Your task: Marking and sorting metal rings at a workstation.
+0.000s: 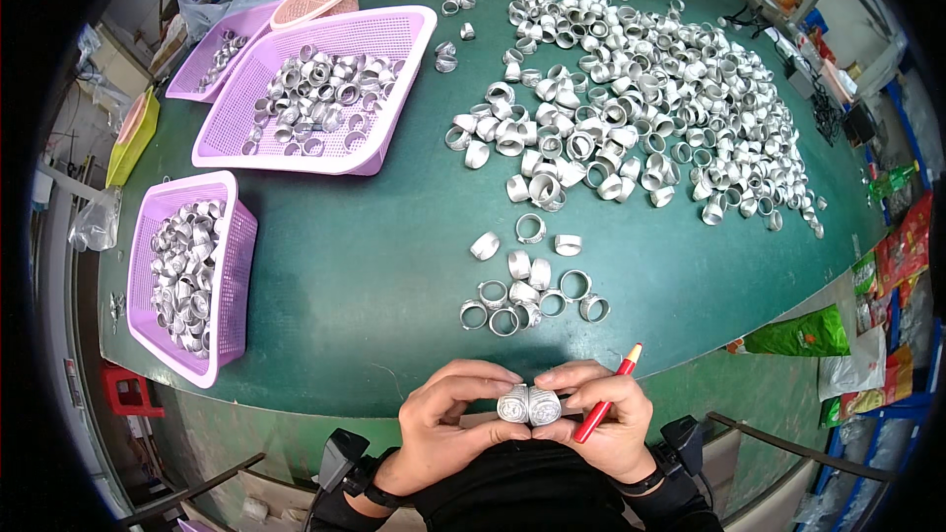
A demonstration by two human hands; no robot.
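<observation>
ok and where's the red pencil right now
In the head view, the red pencil is low and just right of centre, held in the right hand, slanting up to the right beside the two silver rings.

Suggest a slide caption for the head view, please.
Left hand and right hand hold two patterned metal rings, red pencil in the latter.

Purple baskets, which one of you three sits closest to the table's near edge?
The front-left basket, holding silvery rings; the largest basket and the back-left basket stand farther away.
</observation>
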